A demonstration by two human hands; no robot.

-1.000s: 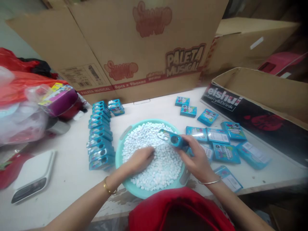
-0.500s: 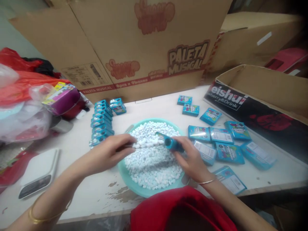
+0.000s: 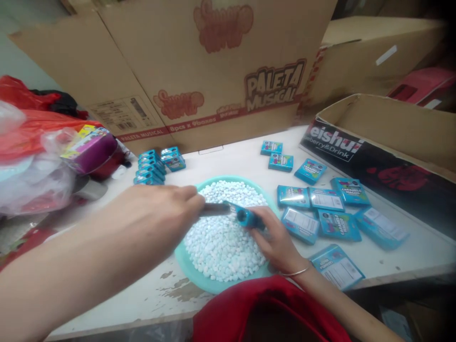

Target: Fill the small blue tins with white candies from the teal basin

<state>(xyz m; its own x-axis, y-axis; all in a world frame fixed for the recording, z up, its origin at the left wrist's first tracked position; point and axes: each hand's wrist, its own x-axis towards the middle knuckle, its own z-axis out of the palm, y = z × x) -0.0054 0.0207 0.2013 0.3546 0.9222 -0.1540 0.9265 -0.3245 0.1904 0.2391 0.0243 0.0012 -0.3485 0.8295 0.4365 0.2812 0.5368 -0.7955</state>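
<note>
A round teal basin [image 3: 194, 273] full of small pale candies [image 3: 228, 251] stands on the white table. Above its left part, my left hand [image 3: 178, 204] is closed on a dark, narrow scoop [image 3: 215, 209]. The scoop's tip points at the open end of a small blue box [image 3: 249, 218]. My right hand [image 3: 274, 237] grips that box over the right side of the basin, its opening turned to the left. Whether candies lie in the scoop cannot be made out.
Blue boxes with round openings [image 3: 149, 168] stand in a row at the left. Several blue boxes [image 3: 338, 225] lie flat at the right. Behind are a large carton [image 3: 213, 71] and an open black-sided box [image 3: 377, 166]. Plastic bags [image 3: 32, 166] fill the far left.
My left hand has risen from the candies with the scoop, which now meets the box's opening. My left forearm covers more of the left side. The right hand has barely moved.
</note>
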